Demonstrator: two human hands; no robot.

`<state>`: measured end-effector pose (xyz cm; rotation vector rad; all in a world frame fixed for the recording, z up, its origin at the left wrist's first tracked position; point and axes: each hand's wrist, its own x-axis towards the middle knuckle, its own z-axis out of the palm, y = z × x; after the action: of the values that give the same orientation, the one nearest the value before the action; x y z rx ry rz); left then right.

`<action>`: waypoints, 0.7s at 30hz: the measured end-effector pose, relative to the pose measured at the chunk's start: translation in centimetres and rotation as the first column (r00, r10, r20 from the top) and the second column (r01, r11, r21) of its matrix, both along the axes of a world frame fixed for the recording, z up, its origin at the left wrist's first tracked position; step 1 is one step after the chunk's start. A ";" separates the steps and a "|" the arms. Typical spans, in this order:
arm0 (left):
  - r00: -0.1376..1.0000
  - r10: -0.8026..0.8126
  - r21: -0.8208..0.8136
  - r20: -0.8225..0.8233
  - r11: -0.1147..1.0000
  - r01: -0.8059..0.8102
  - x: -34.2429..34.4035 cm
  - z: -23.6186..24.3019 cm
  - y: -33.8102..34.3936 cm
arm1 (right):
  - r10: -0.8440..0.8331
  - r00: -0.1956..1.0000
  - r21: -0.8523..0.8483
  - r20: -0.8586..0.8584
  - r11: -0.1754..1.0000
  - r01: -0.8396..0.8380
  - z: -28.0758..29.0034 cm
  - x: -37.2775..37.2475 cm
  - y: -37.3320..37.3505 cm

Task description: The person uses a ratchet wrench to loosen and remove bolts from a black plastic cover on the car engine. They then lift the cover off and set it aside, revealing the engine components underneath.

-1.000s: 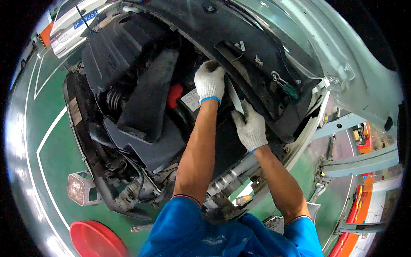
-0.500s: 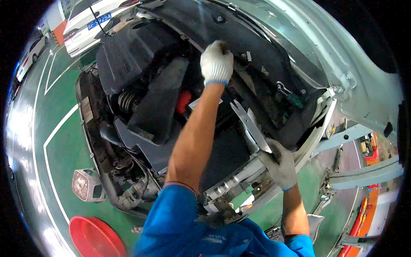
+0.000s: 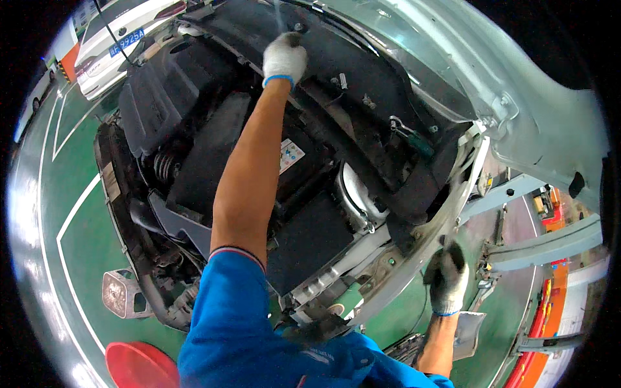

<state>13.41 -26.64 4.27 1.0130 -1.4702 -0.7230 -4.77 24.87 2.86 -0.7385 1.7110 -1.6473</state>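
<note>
My left hand (image 3: 284, 59), in a white knit glove with a blue cuff, is closed in a fist over the black plastic cowl panel (image 3: 239, 22) at the back of the engine bay. Its fingers curl away, so anything inside them is hidden. Beyond the car's fender edge, my right hand (image 3: 448, 278) wears a similar glove with a dark, soiled palm side. Its fingers are curled round the lower end of a long metal strip (image 3: 460, 194), which shows only as a pale smear against the fender.
A ratchet wrench (image 3: 414, 137) with a green handle lies on the cowl's right part. The engine cover (image 3: 165, 90) fills the left. A raised hood (image 3: 537, 123) is at right. A red basin (image 3: 139, 365) and a stool (image 3: 123, 294) stand on the floor.
My right hand has moved right and down, taking the metal strip away from the headlight area. My left hand has shifted left and farther back over the cowl panel.
</note>
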 end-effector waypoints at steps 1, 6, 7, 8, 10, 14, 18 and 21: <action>0.985 -0.005 0.028 -0.172 1.000 0.010 1.1 -0.6 1.0 | -0.058 0.998 -0.123 0.024 0.991 0.061 -0.1 0.4 -0.1; 0.730 -0.074 0.167 -0.679 0.953 0.252 4.2 -1.6 14.4 | 0.095 0.985 -0.053 0.145 0.995 -0.088 0.7 0.1 -1.1; 0.695 -0.084 0.190 -0.714 0.932 0.308 4.5 -2.8 16.4 | 0.201 0.974 0.025 0.106 0.978 -0.205 1.6 -0.3 -2.0; 0.765 -0.147 0.198 -0.627 0.920 0.339 4.2 -5.3 17.6 | 0.199 0.980 0.034 0.000 0.979 -0.199 1.8 -0.5 -2.7; 0.735 -0.162 0.301 -0.659 0.838 0.455 2.7 -7.8 21.6 | 0.190 0.949 0.115 -0.251 0.979 -0.166 1.7 -1.5 -4.1; 0.672 -0.261 0.386 -0.693 0.654 0.651 -0.8 -8.6 27.0 | 0.261 0.488 0.324 -0.833 0.945 0.048 1.2 -2.1 -7.2; 0.805 -0.311 0.352 -0.506 0.777 0.521 -3.8 -10.7 28.6 | 0.376 0.021 0.377 -0.926 0.925 0.050 0.5 -1.8 -8.6; 0.867 -0.316 0.299 -0.385 0.846 0.441 -3.8 -10.7 29.3 | 0.385 -0.100 0.380 -0.917 0.923 0.064 -0.6 -3.0 -9.6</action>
<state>9.63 2.70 -6.45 0.8309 -1.2774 -1.4442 -7.79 15.31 2.27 -2.3372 2.5083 -0.2233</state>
